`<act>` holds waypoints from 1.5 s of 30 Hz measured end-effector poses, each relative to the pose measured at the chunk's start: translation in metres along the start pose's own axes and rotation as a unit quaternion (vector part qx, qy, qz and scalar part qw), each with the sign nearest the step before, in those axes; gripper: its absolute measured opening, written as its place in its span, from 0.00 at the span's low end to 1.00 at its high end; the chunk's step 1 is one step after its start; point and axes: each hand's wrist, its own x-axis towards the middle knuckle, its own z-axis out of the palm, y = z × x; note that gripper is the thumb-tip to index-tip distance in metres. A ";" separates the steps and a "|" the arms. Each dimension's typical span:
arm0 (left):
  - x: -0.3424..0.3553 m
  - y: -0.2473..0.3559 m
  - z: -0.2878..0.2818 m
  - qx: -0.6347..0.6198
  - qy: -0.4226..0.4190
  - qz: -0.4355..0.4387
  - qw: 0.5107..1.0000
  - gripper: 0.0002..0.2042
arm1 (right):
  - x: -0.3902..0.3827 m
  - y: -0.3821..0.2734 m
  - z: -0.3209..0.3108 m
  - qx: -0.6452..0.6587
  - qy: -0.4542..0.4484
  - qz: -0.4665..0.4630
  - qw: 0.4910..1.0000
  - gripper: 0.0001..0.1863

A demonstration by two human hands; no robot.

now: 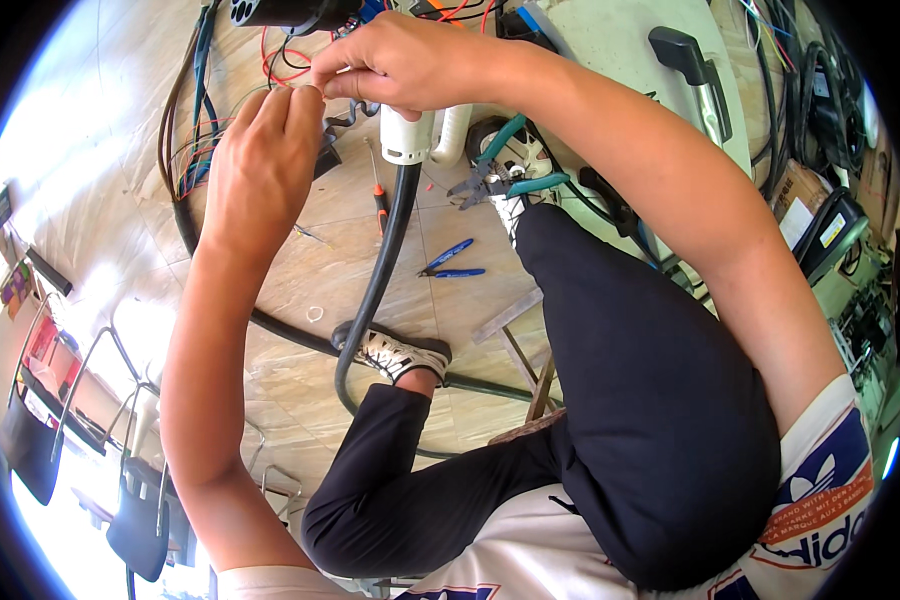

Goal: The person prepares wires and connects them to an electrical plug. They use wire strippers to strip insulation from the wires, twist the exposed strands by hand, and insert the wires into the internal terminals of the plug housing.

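Observation:
My left hand [265, 160] is closed, fingertips meeting those of my right hand [400, 65] at upper centre, beside thin coloured wires [190, 150]. My right hand pinches with thumb and forefinger; what either hand holds is too small or hidden to make out. Just below my right hand is a white cylindrical housing [405, 140] with a thick black cable [395, 230] running down from it. Behind the hands lies a black cylindrical connector [270, 15]. On the tiled floor are an orange-handled screwdriver [380, 205] and blue cutters [448, 262]; teal-handled pliers [500, 160] rest by my shoe.
My legs [630, 400] are bent beneath me, near a wooden stool [515, 355]. A pale green panel [630, 40] with a black handle [680, 55] stands at upper right, with bundled black cables [820, 90] and cardboard [800, 190] beyond. Metal-framed chairs [130, 520] stand at left.

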 end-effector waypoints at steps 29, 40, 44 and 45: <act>-0.001 -0.005 0.016 -0.771 -0.098 -0.419 0.470 0.08 | -0.003 0.009 0.009 -0.046 0.046 -0.054 0.996 0.11; 0.001 0.007 0.008 -0.055 0.039 0.004 0.998 0.04 | 0.000 0.002 -0.001 -0.006 -0.021 -0.007 1.000 0.11; 0.000 0.007 0.003 -0.040 0.038 -0.019 0.998 0.04 | -0.001 -0.002 -0.004 -0.014 -0.024 -0.001 1.000 0.12; -0.002 0.007 0.002 -0.068 0.045 -0.066 0.994 0.04 | -0.001 -0.003 -0.003 -0.004 -0.016 0.000 1.000 0.12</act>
